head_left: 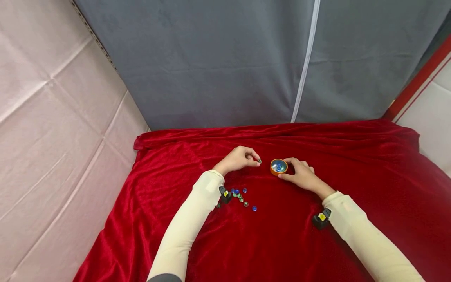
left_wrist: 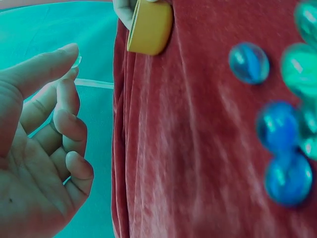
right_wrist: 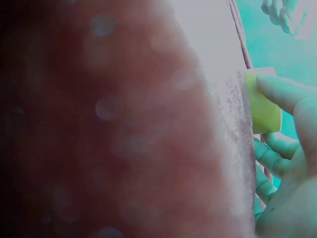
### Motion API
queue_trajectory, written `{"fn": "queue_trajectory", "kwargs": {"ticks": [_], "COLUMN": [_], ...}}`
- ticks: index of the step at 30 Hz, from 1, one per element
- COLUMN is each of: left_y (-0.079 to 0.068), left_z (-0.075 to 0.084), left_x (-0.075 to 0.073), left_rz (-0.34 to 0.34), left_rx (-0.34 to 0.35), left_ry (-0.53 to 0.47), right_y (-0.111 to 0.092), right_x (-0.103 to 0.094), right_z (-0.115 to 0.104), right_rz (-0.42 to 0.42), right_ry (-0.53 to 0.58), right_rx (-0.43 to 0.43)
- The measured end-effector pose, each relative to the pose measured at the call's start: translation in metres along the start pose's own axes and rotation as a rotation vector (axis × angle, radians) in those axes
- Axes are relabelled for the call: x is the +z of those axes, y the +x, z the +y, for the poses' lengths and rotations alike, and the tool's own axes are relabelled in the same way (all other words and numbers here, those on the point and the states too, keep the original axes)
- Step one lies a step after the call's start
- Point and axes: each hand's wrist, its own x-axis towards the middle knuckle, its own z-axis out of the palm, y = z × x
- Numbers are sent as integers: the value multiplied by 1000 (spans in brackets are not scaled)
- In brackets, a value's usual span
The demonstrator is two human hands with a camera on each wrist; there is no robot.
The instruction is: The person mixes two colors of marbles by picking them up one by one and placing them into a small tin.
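Observation:
Between thumb and fingertip, my left hand (head_left: 239, 158) pinches a green-tinted glass marble (head_left: 259, 161), held just left of a small round orange-yellow cup (head_left: 276, 173). In the left wrist view only a sliver of that marble shows past the thumb. The cup stands on red cloth with several blue and clear-green marbles (head_left: 279, 167) inside. My right hand (head_left: 303, 175) holds the cup from its right side, thumb at the near wall and fingers at the far wall. The right wrist view shows the thumb pressed on the cup's side (right_wrist: 262, 111).
Several loose blue marbles (head_left: 254, 208) and green marbles (head_left: 246, 204) lie on the red velvet cloth (head_left: 282, 235), nearer than the cup and beside the left wrist. A grey curtain (head_left: 211, 70) hangs behind, and a pale quilted wall (head_left: 53, 137) stands at the left.

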Motion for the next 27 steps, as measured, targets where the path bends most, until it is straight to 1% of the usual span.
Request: {"fn": "queue_trajectory", "kwargs": {"ticks": [6,11,15,20,27], "left_y": [10,17,22,27,33], "left_z": [9,13,15,16,19], "left_x": [5,9,14,22,28], "left_rz": [-15,-11,-21,-33,-49], "left_rx": [19,20,14,25,24], "left_ry": [13,9,7,9,16], "right_y": [1,0,1,2,2], "right_x": [-1,-3,-3,-2,0], "right_z": [-1,-2,-1,0,2], "right_rz": [-13,-12,-9,-9,-6], "right_ry": [-1,-6,-4,-8,-9], "right_rx": [15,15,12,7,8]}}
